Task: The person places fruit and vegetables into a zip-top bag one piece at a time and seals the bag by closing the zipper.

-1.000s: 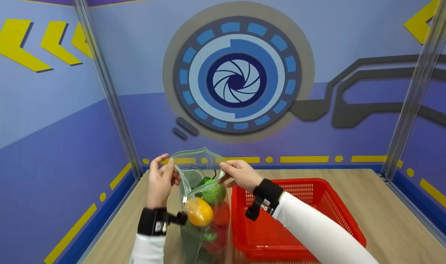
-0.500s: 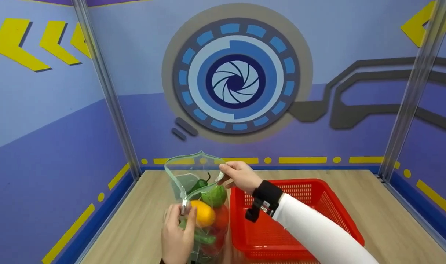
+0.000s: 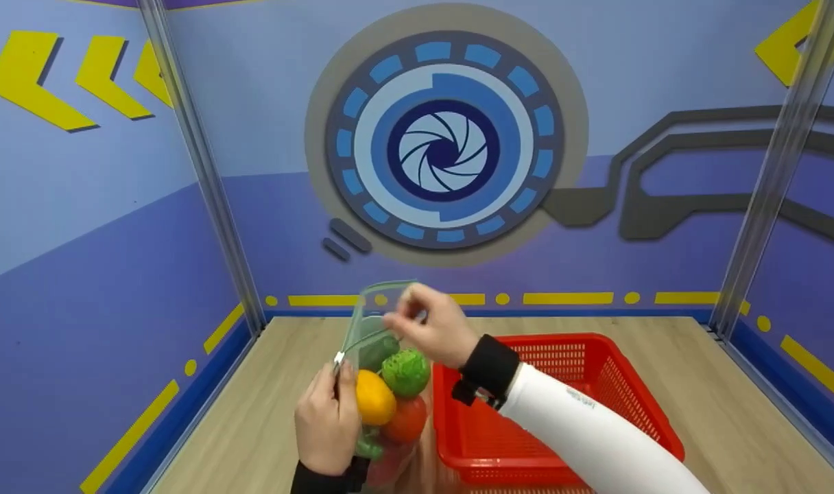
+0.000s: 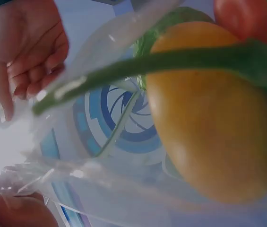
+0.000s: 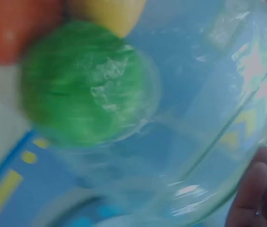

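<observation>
A clear zip bag with a green rim stands full of produce. My left hand pinches its near left corner beside a white zip slider. My right hand, blurred, is at the right side of the bag's mouth; in the left wrist view its thumb and loosely bent fingers stand apart with nothing between them. Through the film show a yellow-orange fruit, a leafy green ball like a cabbage, a red tomato-like ball and a dark green pepper. A green stem crosses the fruit in the left wrist view.
A red plastic basket with slotted walls stands right of the bag, under my right forearm. Both are on a wooden table. Printed panels and metal posts close off the back and sides.
My left hand has gone from the bag's left rim down to its near corner and pinches there. My right hand has come off the right rim and shifted slightly left; the mouth looks narrower.
</observation>
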`<state>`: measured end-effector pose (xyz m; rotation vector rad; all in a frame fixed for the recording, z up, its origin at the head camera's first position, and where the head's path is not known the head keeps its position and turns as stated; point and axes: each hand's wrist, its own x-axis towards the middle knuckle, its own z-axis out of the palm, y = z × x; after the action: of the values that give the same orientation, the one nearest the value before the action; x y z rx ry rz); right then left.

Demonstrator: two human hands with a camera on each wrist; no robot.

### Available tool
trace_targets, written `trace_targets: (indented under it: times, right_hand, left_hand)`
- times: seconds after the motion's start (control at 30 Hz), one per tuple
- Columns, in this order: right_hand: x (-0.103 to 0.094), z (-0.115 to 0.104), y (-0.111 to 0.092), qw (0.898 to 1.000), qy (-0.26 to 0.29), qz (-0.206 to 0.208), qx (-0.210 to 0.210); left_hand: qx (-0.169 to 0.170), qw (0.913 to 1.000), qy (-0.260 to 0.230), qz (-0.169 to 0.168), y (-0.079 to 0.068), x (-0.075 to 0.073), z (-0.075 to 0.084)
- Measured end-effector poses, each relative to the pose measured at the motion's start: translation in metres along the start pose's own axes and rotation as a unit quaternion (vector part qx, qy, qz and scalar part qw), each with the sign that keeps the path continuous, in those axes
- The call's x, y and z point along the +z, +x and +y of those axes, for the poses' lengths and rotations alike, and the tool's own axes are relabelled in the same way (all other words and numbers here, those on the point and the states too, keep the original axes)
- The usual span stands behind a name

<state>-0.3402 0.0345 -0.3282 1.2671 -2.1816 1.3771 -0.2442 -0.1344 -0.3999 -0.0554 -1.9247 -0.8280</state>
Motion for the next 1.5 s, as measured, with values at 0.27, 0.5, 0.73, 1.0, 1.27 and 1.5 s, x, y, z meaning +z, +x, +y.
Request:
trace_targets:
  times: [0.27,0.5,0.73,1.0,1.27,1.5]
  right_hand:
    - [0.020,-0.026,0.015,0.966,-0.084,-0.190,-0.152]
    - [0.019,-0.021,0.020,0.968,-0.106,-0.186,-0.135]
    - [0.011,-0.004,0.021,0.973,-0.135,-0.155,-0.105]
    - [-0.002,0.022,0.018,0.980,-0.150,-0.119,-0.060]
    - [-0.013,0.053,0.015,0.982,-0.163,-0.092,-0.003]
    - [-0.023,0.081,0.011,0.980,-0.155,-0.026,0.118]
  left_hand:
    - [-0.029,0.9986,-0.024,-0.038,0.008,0.001,0.001]
    - [-0.012,0.9971,-0.053,-0.053,0.010,-0.001,-0.003]
    - [-0.007,0.9971,-0.065,-0.039,0.010,0.000,-0.003]
    - [-0.013,0.9966,-0.078,-0.025,0.004,0.000,-0.002]
    - [-0.022,0.9956,-0.087,-0.028,-0.002,-0.004,0.000]
    - [-0.030,0.9955,-0.088,-0.019,-0.005,-0.007,0.001]
